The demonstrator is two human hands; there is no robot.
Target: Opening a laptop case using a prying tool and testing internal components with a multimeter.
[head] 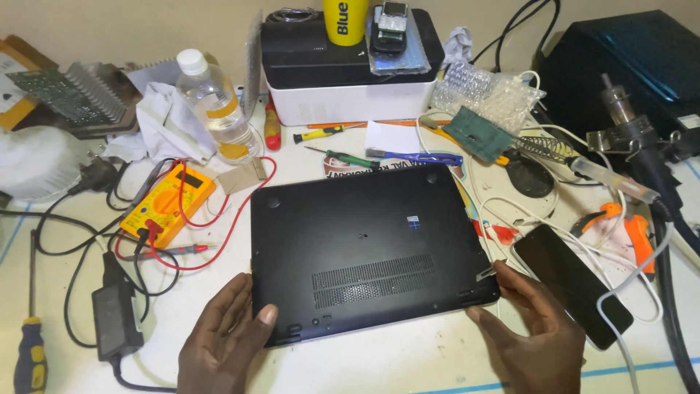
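A black laptop [368, 244] lies upside down in the middle of the white table, its vented underside facing up. My left hand [222, 339] grips its near left corner, thumb on top of the case. My right hand [529, 332] holds the near right corner, fingers along the edge. Both hands rest on the table at the laptop's front edge.
A yellow multimeter [169, 201] with red leads and a black power adapter [117, 317] lie to the left. A black phone [572, 281], orange pliers [631, 230] and a soldering iron [601, 171] sit right. Screwdrivers [343, 157], a water bottle [215, 102] and a white box [350, 80] stand behind.
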